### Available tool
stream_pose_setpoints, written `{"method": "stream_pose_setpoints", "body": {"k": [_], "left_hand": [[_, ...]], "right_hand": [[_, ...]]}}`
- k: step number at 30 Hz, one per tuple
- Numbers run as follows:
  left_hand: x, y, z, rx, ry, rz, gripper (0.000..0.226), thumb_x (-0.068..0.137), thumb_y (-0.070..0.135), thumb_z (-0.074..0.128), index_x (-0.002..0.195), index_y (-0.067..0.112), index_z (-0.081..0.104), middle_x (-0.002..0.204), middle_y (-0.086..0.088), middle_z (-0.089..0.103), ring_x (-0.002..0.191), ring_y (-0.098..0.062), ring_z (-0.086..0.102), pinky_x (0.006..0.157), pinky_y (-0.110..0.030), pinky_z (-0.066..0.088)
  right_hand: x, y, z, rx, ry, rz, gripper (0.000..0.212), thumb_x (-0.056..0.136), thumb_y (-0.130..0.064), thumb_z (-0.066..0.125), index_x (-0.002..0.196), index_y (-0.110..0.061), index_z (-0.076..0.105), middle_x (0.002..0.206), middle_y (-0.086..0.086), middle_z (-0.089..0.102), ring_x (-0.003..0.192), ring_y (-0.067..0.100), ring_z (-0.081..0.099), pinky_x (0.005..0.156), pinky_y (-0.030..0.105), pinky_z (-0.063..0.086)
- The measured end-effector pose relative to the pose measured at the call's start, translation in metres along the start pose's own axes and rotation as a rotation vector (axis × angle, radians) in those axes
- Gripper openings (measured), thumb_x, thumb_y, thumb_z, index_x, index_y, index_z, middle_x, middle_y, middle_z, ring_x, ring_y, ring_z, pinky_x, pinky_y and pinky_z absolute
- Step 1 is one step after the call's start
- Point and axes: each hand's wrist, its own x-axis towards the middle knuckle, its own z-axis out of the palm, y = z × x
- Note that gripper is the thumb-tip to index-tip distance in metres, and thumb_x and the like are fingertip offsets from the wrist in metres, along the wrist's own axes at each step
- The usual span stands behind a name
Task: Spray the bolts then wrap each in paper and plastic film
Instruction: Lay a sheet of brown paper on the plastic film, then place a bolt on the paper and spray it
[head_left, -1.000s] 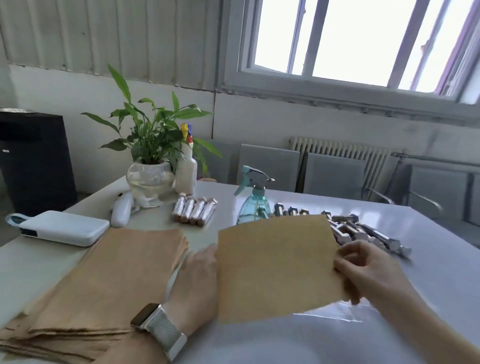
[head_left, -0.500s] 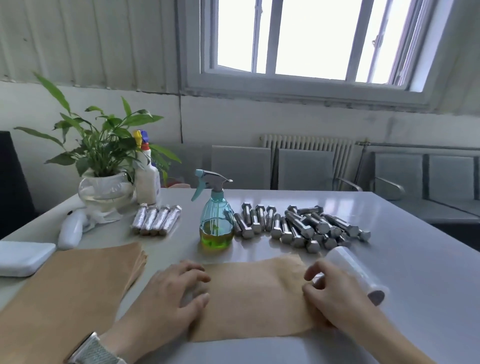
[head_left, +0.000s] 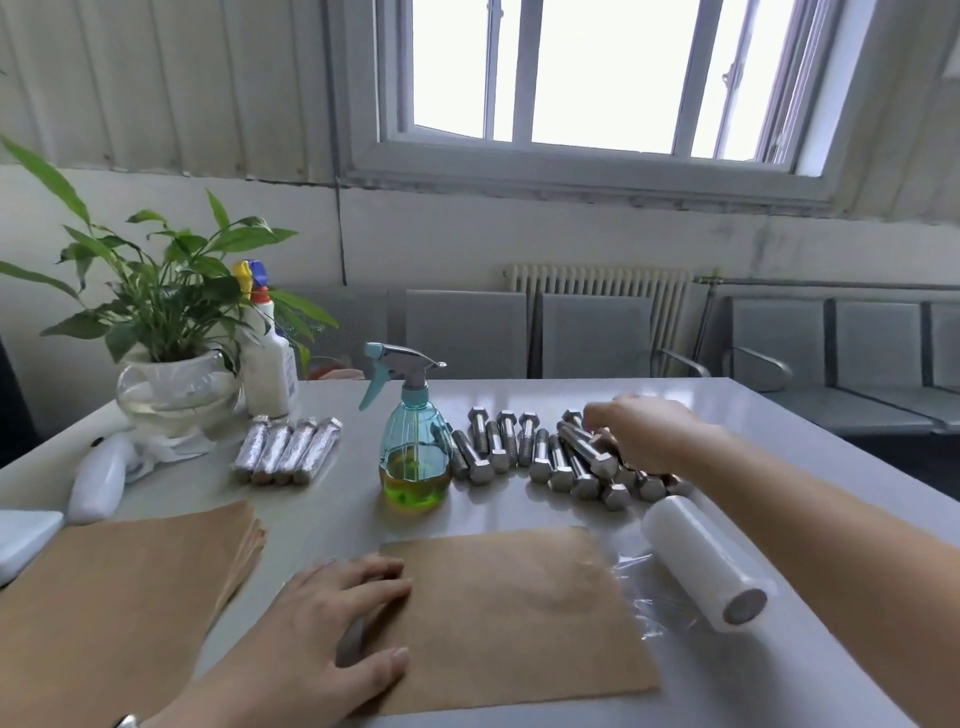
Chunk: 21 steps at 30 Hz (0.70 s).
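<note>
my left hand (head_left: 332, 618) lay flat on the left edge of a single brown paper sheet (head_left: 511, 616), fingers straight and spread, pressing it to the grey desk (head_left: 727, 415) and holding nothing. my right hand (head_left: 641, 434) reached out over the far right end of the loose hex bolts (head_left: 550, 457), fingers bent down onto the pile and touching it; i could not tell whether that grip had closed round a bolt. the bolts lay side by side in a rough row across the middle of the desk, heads mostly toward me, some stacked on others at the right. just left of them stood the teal spray bottle (head_left: 413, 447), upright, with yellow-green liquid in its lower part. a roll of plastic film (head_left: 701, 558) lay on its side just right of the paper sheet, a loose stretch of clear film (head_left: 644, 597) spread between them. four bolts already wrapped in film (head_left: 288, 449) sat in a tight row left of the bottle. a stack of brown paper (head_left: 119, 587) lay at the near left. behind it stood a potted plant in a glass bowl (head_left: 171, 358) and a white bottle (head_left: 267, 358)
</note>
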Motion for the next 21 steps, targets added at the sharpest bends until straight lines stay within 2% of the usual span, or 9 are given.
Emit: {"method": "stream_pose_setpoints", "body": {"k": [2, 5, 7, 12, 15, 17, 21], "left_hand": [[0.002, -0.002, 0.0, 0.022, 0.001, 0.016, 0.063, 0.081, 0.076, 0.045, 0.139, 0.059, 0.026, 0.141, 0.045, 0.009, 0.132, 0.022, 0.009, 0.11, -0.008, 0.004], [0.006, -0.007, 0.0, 0.026, 0.006, 0.031, 0.071, 0.074, 0.082, 0.039, 0.139, 0.059, 0.024, 0.141, 0.044, 0.008, 0.131, 0.023, 0.008, 0.108, -0.006, 0.003], [0.006, -0.005, 0.0, 0.018, 0.009, 0.04, 0.075, 0.069, 0.084, 0.033, 0.138, 0.059, 0.023, 0.141, 0.044, 0.008, 0.13, 0.024, 0.007, 0.107, -0.005, 0.002], [0.006, -0.005, 0.0, -0.011, 0.018, 0.037, 0.067, 0.079, 0.076, 0.047, 0.14, 0.055, 0.03, 0.142, 0.041, 0.013, 0.132, 0.02, 0.012, 0.108, -0.008, 0.007], [0.006, -0.003, -0.001, -0.016, 0.009, 0.035, 0.073, 0.072, 0.081, 0.042, 0.14, 0.056, 0.029, 0.142, 0.042, 0.012, 0.133, 0.019, 0.012, 0.108, -0.008, 0.008], [0.006, -0.002, -0.001, -0.007, 0.007, 0.033, 0.076, 0.068, 0.083, 0.036, 0.139, 0.057, 0.027, 0.141, 0.043, 0.01, 0.133, 0.02, 0.011, 0.108, -0.007, 0.007], [0.005, -0.003, -0.002, -0.023, 0.001, 0.036, 0.067, 0.079, 0.076, 0.05, 0.139, 0.058, 0.028, 0.141, 0.044, 0.01, 0.133, 0.021, 0.011, 0.11, -0.008, 0.009]], "right_hand": [[0.016, 0.01, 0.008, -0.022, -0.126, -0.105, 0.053, 0.088, 0.004, 0.046, 0.13, -0.028, 0.051, 0.113, 0.0, 0.058, 0.092, 0.021, 0.055, 0.071, 0.033, 0.047], [0.031, 0.012, 0.021, -0.049, -0.137, -0.201, 0.057, 0.086, 0.006, 0.047, 0.129, -0.031, 0.053, 0.118, 0.002, 0.059, 0.098, 0.024, 0.059, 0.078, 0.035, 0.05], [0.035, 0.014, 0.027, -0.11, -0.091, -0.27, 0.054, 0.087, 0.003, 0.051, 0.128, -0.033, 0.055, 0.119, 0.001, 0.061, 0.103, 0.024, 0.06, 0.077, 0.033, 0.048], [0.036, 0.022, 0.034, -0.229, 0.058, -0.468, 0.044, 0.096, -0.007, 0.049, 0.129, -0.036, 0.058, 0.121, -0.007, 0.062, 0.107, 0.017, 0.06, 0.074, 0.031, 0.048], [0.032, 0.027, 0.037, -0.317, 0.141, -0.601, 0.037, 0.1, -0.008, 0.046, 0.127, -0.031, 0.056, 0.122, -0.006, 0.057, 0.112, 0.014, 0.056, 0.081, 0.031, 0.054], [0.029, 0.03, 0.038, -0.37, 0.25, -0.703, 0.034, 0.094, -0.004, 0.055, 0.12, -0.025, 0.058, 0.121, 0.0, 0.057, 0.105, 0.018, 0.061, 0.079, 0.036, 0.058], [0.028, 0.039, 0.045, -0.332, 0.37, -0.743, 0.041, 0.076, 0.0, 0.073, 0.109, -0.022, 0.063, 0.107, 0.002, 0.061, 0.083, 0.019, 0.063, 0.061, 0.033, 0.059]]}}
